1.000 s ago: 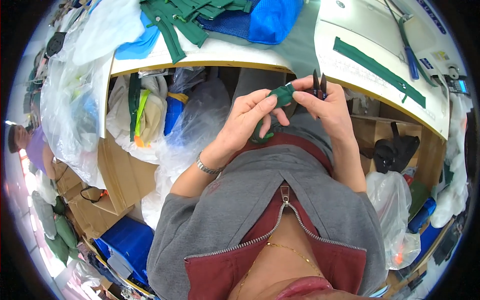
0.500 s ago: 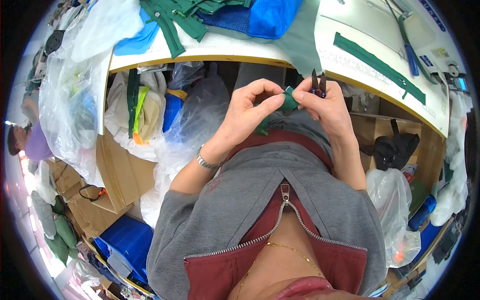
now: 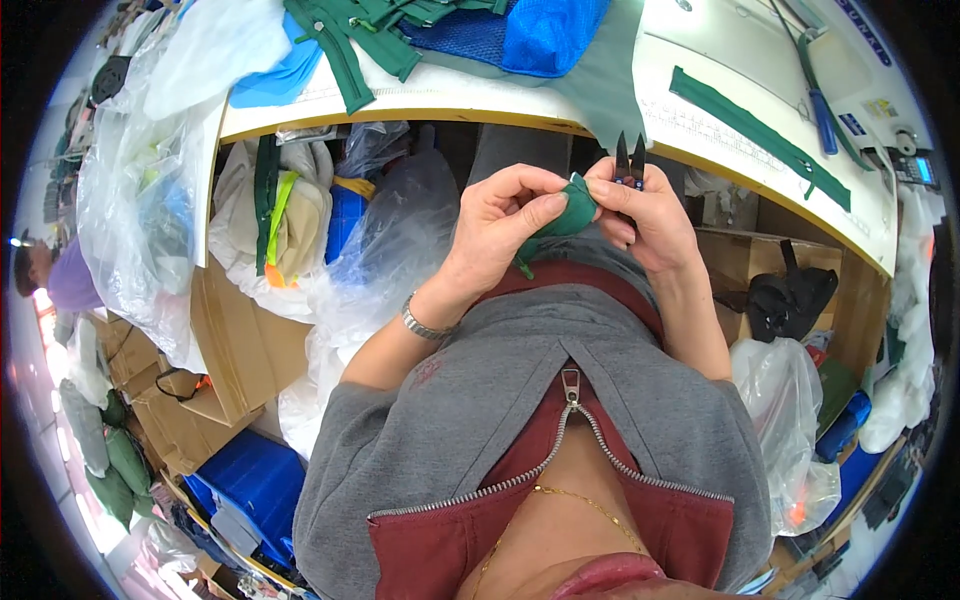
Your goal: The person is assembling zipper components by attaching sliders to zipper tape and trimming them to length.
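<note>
The green strip is bunched up in front of the person's waist, between the two hands and clear of the desk. The left hand pinches it between thumb and fingers; the right hand has thumb and forefinger together at its upper edge, while also carrying the snips, blades upward and parted.

The likeliest trouble is a slip: with the right hand sharing its grip between cloth and tool, the small fold could spring loose or the snips could drop. The blades could also nick a finger or the cloth if the wrist turned. The fingers hide much of the strip, so a crooked fold might pass unnoticed.

Just beyond the blade tips, a grey cloth hangs over the desk's edge and could snag on them. Further out, a second strip lies flat on the right, near a blue-handled tool. A green pile and a blue bag crowd the left part. Below, plastic and boxes would make a dropped piece hard to retrieve.
</note>
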The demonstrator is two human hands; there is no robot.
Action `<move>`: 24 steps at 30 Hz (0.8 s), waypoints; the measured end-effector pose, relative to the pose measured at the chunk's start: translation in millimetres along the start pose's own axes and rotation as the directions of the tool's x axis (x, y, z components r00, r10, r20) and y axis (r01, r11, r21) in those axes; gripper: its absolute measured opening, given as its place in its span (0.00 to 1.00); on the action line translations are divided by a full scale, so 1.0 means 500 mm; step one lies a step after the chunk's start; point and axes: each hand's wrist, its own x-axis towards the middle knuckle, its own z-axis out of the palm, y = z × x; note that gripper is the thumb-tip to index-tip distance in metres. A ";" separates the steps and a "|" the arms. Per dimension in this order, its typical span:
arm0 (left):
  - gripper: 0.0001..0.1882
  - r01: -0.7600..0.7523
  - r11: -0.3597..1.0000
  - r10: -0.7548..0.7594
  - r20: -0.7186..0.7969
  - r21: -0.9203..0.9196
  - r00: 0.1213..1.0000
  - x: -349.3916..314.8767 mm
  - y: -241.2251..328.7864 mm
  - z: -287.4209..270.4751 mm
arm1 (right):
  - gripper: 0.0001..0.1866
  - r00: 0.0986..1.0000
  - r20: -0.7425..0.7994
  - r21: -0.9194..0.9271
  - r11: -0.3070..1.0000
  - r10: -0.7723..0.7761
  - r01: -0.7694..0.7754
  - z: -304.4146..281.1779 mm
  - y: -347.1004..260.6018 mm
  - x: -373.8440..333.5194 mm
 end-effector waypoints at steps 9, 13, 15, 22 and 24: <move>0.06 0.018 1.000 -0.018 -0.055 -0.007 0.998 -0.002 0.004 -0.008 | 0.07 0.991 -0.081 -0.393 0.917 -0.110 0.069 0.015 -0.007 -0.003; 0.05 0.047 0.991 -0.040 -0.061 0.125 0.997 -0.001 0.012 -0.005 | 0.07 0.978 -0.131 -0.473 0.877 -0.163 0.083 0.032 -0.011 -0.001; 0.05 0.041 0.984 -0.034 -0.047 0.171 0.998 -0.001 0.010 -0.003 | 0.07 0.982 -0.132 -0.371 0.926 -0.132 0.075 0.025 -0.005 0.003; 0.04 -0.048 0.997 0.050 -0.044 0.063 0.998 -0.003 -0.003 0.004 | 0.08 0.996 -0.045 0.015 0.996 -0.082 0.082 0.024 0.013 0.009; 0.04 -0.065 0.998 0.066 -0.045 0.018 0.997 -0.002 -0.005 0.010 | 0.08 0.997 0.050 0.215 0.975 -0.066 0.054 0.024 0.022 0.011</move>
